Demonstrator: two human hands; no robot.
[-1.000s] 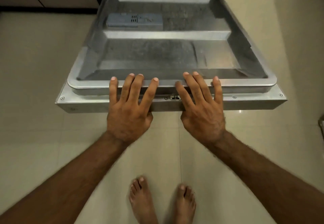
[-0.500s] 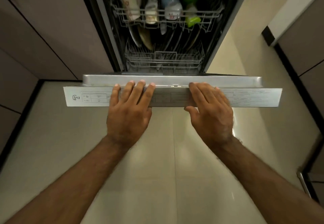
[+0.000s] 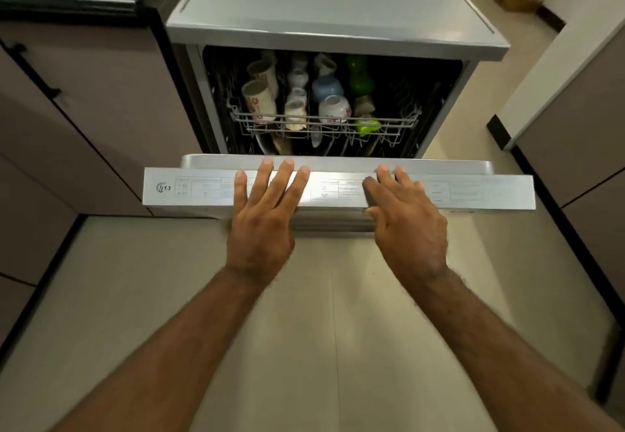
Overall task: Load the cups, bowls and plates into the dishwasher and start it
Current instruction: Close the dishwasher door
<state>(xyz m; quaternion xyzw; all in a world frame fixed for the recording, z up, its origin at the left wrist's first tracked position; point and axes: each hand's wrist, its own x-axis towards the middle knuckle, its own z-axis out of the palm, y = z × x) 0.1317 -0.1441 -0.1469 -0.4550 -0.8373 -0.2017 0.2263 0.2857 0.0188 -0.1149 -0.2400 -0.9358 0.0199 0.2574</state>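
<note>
Left hand (image 3: pixel 262 215) and right hand (image 3: pixel 406 218) both lie open on the near top edge of the dishwasher door (image 3: pixel 189 189), fingers straight and pressing across the printed control strip. Neither hand grips anything. The right thumb sits low, against the lower side of the edge.

Change: the door is partly raised, with an opening left above it. One second ago it lay flat with its inner face up; half a second ago it stood edge-on. It is now steeper, and the hands hold the same positions on the edge.

Load status: cups (image 3: pixel 258 98) and bowls (image 3: pixel 333 107) stand in the upper rack (image 3: pixel 399 122), far from the hands. Plates (image 3: pixel 270 144) are just visible in the lower part, behind the door edge. Loading appears complete. The closing step is in progress and the start step is not yet done.

Surroundings: cabinets (image 3: pixel 84 110) stand at left and the floor (image 3: pixel 135 296) lies below the arms.
</note>
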